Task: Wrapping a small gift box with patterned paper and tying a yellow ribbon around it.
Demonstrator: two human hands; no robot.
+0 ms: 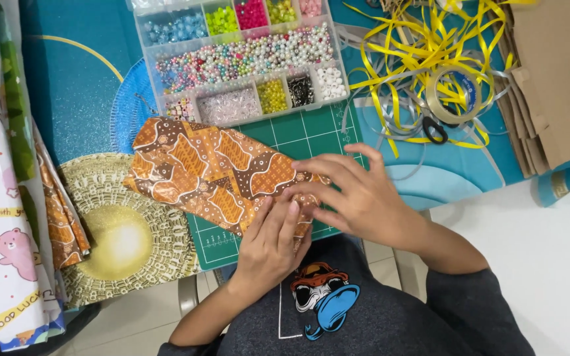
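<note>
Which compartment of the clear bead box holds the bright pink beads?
In the clear plastic bead box, the bright pink beads fill the top-row compartment between lime-green beads and yellow-green beads.

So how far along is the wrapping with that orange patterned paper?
The orange patterned paper already lies folded into a long flat shape on the green cutting mat. Both hands, left and right, press its near end flat. The yellow ribbon and tape roll lie untouched.
</note>
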